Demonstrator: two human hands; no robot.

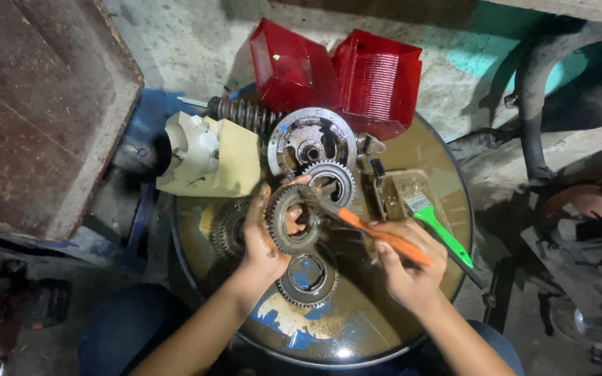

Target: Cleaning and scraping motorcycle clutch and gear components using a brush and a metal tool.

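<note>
The left hand (263, 240) is gripping a rusty gear (292, 219) above the middle of the round basin (447, 174), fingers curled around its rim. The right hand (405, 261), fingers pinching an orange-handled brush (377, 235), is scrubbing the gear at its one o'clock edge. The gear looks only partly cleaned, I judge. Another gear (308, 278) is lying at six o'clock, more (332, 182) at twelve, apparently waiting. A green brush (433, 223) is resting at three o'clock.

- Gear ring (291, 219): round, toothed, rusty and greasy, held upright on edge with the left hand's fingers (299, 182) curled over its rim.
- Brush (377, 235): orange handle slanting out between the right hand's fingers (384, 252), its head touching the gear ring's upper edge.
</note>
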